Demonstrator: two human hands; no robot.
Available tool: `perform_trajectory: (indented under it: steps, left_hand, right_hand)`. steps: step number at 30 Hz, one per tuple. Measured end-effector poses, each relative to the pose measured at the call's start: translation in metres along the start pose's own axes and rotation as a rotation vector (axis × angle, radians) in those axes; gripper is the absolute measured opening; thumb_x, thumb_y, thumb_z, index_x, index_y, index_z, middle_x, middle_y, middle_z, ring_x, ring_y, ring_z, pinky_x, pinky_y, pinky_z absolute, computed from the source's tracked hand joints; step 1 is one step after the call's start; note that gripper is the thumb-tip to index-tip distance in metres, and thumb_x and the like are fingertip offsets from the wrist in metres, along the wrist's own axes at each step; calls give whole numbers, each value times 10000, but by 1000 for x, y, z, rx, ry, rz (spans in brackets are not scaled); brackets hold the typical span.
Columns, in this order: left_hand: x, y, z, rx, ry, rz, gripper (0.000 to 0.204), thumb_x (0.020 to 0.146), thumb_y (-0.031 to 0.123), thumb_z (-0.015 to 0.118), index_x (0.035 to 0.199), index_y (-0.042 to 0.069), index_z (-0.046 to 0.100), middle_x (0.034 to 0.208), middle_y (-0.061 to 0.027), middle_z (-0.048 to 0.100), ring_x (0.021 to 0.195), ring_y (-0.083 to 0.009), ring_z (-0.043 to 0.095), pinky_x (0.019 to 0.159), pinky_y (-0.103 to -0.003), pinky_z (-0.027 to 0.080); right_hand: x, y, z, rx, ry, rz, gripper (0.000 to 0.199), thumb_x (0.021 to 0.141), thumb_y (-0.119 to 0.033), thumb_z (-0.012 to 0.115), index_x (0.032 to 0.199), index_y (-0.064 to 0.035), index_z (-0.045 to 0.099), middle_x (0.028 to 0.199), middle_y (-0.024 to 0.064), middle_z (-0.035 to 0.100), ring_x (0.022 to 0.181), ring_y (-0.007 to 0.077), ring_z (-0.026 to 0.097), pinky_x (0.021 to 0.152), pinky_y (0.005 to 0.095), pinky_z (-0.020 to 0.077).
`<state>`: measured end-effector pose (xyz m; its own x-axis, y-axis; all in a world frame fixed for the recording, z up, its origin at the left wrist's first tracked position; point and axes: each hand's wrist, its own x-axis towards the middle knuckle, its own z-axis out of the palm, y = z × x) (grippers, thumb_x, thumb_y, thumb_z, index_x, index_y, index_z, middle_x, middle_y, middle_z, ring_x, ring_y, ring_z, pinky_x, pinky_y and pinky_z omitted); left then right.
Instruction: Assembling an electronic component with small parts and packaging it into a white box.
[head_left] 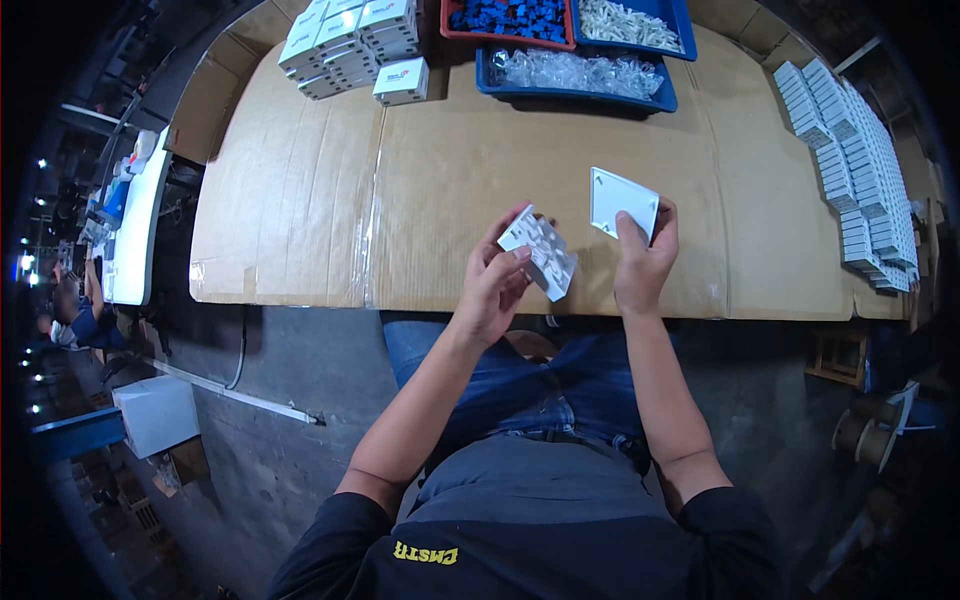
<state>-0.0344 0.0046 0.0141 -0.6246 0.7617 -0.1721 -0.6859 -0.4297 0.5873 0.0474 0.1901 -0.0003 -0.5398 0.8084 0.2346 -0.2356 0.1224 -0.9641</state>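
Observation:
Above the near edge of the cardboard-covered table [480, 170], my left hand [491, 285] grips a white moulded plastic housing [540, 252] by its side. Raised shapes and hollows show on the housing's face, and it is tilted. To its right, my right hand [645, 255] pinches a flat, square white plastic cover [618, 200], with the thumb lying on its face. Small tabs or posts show near the cover's corners. A gap separates the two pieces. The fingertips behind each piece are partly hidden.
Small white boxes [350, 45] are stacked at the far left. At the back stand a red tray of blue parts [508, 42], a blue tray of clear parts [668, 92] and a blue tray of white parts [690, 38]. Stacked white pieces [850, 170] line the right edge. Another person [85, 315] is far left.

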Motion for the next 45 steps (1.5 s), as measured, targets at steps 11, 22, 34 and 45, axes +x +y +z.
perform_trajectory:
  steps: [11, 22, 34, 45]
  left_hand:
    - [28, 25, -39, 845, -57, 359, 955, 770, 55, 867, 1553, 24, 322, 1506, -132, 441, 1394, -252, 495, 1184, -400, 398]
    - [41, 54, -82, 1802, -19, 433, 1005, 729, 354, 893, 1542, 38, 393, 1549, -187, 466, 1531, -361, 314, 1279, -531, 165]
    - [38, 34, -87, 1793, 15, 505, 964, 757, 432, 862, 1524, 35, 435, 1488, -177, 542, 1453, -342, 444, 1268, -548, 179]
    - [32, 38, -78, 1838, 17, 519, 907, 718, 414, 874, 1458, 34, 511, 1445, -175, 553, 1408, -359, 464, 1255, -523, 243]
  right_hand:
    - [53, 7, -30, -20, -142, 229, 323, 957, -37, 716, 1249, 24, 594, 1046, 107, 714, 989, 101, 643, 860, 264, 507]
    - [82, 27, -25, -781, -537, -132, 528, 875, -125, 778, 1370, -31, 623, 1311, 149, 635, 1176, 342, 625, 1022, 395, 493]
    - [57, 12, -54, -852, -839, -115, 791, 732, -228, 891, 1445, -104, 574, 1462, 101, 580, 1373, 316, 504, 1179, 428, 355]
    - [88, 5, -61, -796, -660, -158, 454, 872, -215, 815, 1278, -59, 688, 1316, 153, 669, 1210, 317, 629, 1041, 387, 491]
